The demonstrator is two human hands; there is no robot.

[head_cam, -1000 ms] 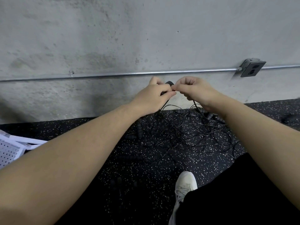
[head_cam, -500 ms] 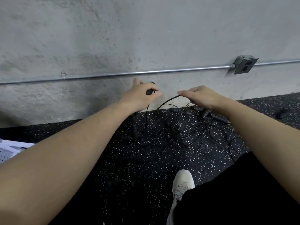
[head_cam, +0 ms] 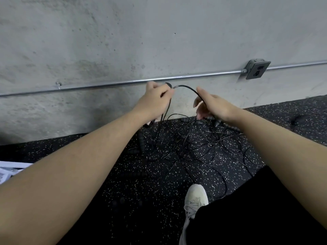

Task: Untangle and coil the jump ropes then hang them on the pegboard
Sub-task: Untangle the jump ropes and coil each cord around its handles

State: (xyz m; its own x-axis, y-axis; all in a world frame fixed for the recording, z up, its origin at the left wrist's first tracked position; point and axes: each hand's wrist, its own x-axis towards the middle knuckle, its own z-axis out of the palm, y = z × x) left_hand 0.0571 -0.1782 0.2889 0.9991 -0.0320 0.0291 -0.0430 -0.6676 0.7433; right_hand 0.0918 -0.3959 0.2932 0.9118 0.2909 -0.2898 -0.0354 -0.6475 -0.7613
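Observation:
A tangle of thin black jump ropes (head_cam: 191,147) lies on the speckled black floor below my hands, with several ribbed black handles among the cords. My left hand (head_cam: 154,101) grips one black handle, whose tip shows above my fingers. From that handle a black cord (head_cam: 187,87) arcs to the right and runs under the thumb of my right hand (head_cam: 212,105), which holds it loosely with fingers curled downward. More cord hangs from my left hand down into the tangle. A corner of the white pegboard (head_cam: 8,171) shows at the left edge.
A concrete wall stands straight ahead, with a metal conduit (head_cam: 113,84) running across it to an outlet box (head_cam: 257,70). My white shoe (head_cam: 194,200) and black-trousered leg fill the lower right. Another dark item (head_cam: 299,119) lies on the floor at far right.
My hands, joined at the handle a second ago, have drawn apart. The left keeps the handle; the right has slid along the cord, which now arcs between them.

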